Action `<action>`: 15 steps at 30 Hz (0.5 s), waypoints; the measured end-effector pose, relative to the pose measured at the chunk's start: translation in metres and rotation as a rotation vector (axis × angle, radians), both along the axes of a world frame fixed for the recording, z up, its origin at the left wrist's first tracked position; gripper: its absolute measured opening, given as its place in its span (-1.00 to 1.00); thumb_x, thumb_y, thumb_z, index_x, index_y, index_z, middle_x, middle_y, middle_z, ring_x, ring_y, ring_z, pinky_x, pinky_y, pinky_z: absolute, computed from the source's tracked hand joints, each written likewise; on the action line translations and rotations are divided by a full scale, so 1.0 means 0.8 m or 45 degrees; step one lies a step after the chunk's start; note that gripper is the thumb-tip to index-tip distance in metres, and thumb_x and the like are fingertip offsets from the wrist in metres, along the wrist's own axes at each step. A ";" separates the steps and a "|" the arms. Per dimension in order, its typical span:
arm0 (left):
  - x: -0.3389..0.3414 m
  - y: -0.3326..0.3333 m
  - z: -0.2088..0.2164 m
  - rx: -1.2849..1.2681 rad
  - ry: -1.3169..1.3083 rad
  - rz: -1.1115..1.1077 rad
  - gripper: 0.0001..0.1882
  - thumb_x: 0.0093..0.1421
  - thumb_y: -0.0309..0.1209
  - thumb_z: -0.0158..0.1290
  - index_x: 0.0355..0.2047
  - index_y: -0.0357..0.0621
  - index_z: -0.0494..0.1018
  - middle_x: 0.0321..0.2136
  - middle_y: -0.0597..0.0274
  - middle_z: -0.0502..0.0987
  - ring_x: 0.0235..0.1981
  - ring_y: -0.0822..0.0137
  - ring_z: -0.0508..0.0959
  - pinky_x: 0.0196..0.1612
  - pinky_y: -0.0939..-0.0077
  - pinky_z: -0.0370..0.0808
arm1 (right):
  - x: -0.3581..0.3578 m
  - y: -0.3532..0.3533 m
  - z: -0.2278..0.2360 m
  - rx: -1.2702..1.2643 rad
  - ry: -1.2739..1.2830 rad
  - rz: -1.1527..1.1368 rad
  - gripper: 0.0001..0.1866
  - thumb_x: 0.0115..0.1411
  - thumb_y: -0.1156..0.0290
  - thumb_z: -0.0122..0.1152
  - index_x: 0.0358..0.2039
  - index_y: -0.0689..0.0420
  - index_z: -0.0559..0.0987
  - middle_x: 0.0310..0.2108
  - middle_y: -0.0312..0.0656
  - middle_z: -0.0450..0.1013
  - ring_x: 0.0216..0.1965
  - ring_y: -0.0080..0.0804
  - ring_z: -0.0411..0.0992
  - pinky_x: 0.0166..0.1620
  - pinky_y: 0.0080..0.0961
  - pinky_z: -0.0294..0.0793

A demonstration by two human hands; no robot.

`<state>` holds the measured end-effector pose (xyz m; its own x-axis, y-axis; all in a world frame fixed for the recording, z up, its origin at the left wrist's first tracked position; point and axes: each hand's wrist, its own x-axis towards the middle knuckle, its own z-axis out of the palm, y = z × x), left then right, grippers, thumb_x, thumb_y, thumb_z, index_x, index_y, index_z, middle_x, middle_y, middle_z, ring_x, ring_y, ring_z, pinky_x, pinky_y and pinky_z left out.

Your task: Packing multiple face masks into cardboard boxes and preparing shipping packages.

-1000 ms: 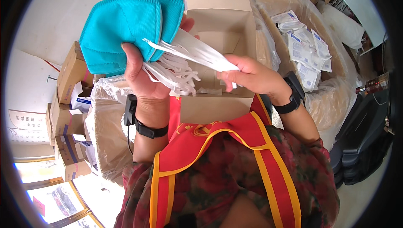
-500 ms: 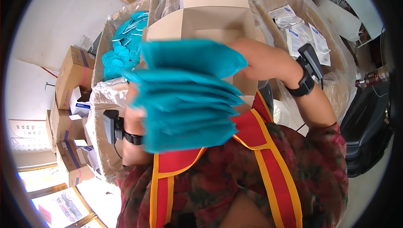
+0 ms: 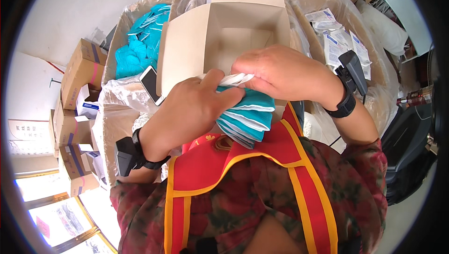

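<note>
Both hands are in close, pinching narrow on the white straps (image 3: 237,80). Left hand (image 3: 199,102) has thumb and forefinger around the strap bundle; right hand (image 3: 280,71) grips the other end, at the left's 2 o'clock. Right fingertips partly hidden, can't tell their exact hold. Stack of teal face masks (image 3: 247,113) hangs just under the straps, on my side of the open cardboard box (image 3: 187,34), white edges fanned, lower end over my red apron (image 3: 201,172). Can't tell if it touches.

Clock from the stack: box at 12, loose teal masks (image 3: 135,55) in a lined carton (image 3: 122,24) at 10, smartphone (image 3: 149,84) between 9 and 10, white packets (image 3: 337,46) at 2, apron at 6.

Step in hand looks like gathering the straps and twisting them together. To do it well, I'd say: even tension across the bundle, no stray strap outside the pinch. Left hand anchors near the mask edges, right does the turning. No yanking, a strap joint could tear. Masks look soft; let them hang, since squeezing would likely crease them.
</note>
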<state>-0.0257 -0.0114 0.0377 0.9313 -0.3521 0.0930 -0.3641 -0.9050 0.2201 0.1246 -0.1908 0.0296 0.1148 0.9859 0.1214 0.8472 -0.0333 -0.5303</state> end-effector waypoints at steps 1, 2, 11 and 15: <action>0.001 -0.001 -0.004 0.078 -0.069 -0.029 -0.47 -0.16 -0.57 0.20 -0.10 0.08 0.53 -0.24 0.08 0.47 -0.34 0.02 0.58 -0.31 0.27 0.55 | 0.001 -0.003 -0.006 0.089 -0.067 -0.016 -0.81 0.14 0.42 0.14 -0.22 0.14 0.48 -0.40 -0.05 0.44 -0.28 0.02 0.43 -0.26 -0.17 0.40; -0.001 -0.003 -0.001 0.066 -0.104 -0.023 -0.51 -0.13 -0.58 0.17 -0.12 0.09 0.53 -0.32 0.11 0.44 -0.37 0.05 0.57 -0.34 0.28 0.53 | 0.002 -0.009 -0.005 0.084 -0.064 -0.017 -0.81 0.14 0.42 0.14 -0.22 0.14 0.48 -0.40 -0.05 0.44 -0.28 0.02 0.43 -0.26 -0.17 0.40; -0.001 -0.002 -0.001 0.066 -0.100 -0.078 -0.53 -0.13 -0.55 0.18 -0.13 0.08 0.53 -0.28 0.12 0.47 -0.35 0.06 0.57 -0.33 0.27 0.53 | -0.024 -0.018 0.016 -0.035 -0.287 -0.174 -0.81 0.10 0.44 0.20 -0.25 0.11 0.47 -0.37 -0.14 0.46 -0.27 -0.06 0.45 -0.27 -0.23 0.42; -0.007 0.002 0.004 0.012 -0.127 -0.039 -0.54 -0.13 -0.55 0.19 -0.14 0.08 0.52 -0.29 0.13 0.47 -0.35 0.06 0.57 -0.33 0.27 0.53 | -0.016 -0.033 0.015 -0.013 -0.369 -0.136 -0.82 0.11 0.43 0.22 -0.26 0.11 0.46 -0.39 -0.13 0.44 -0.29 -0.05 0.45 -0.29 -0.23 0.42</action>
<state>-0.0316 -0.0101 0.0406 0.9065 -0.3812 0.1815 -0.4111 -0.8951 0.1728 0.1114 -0.2174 0.0415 0.1801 0.9715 0.1544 0.9544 -0.1345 -0.2665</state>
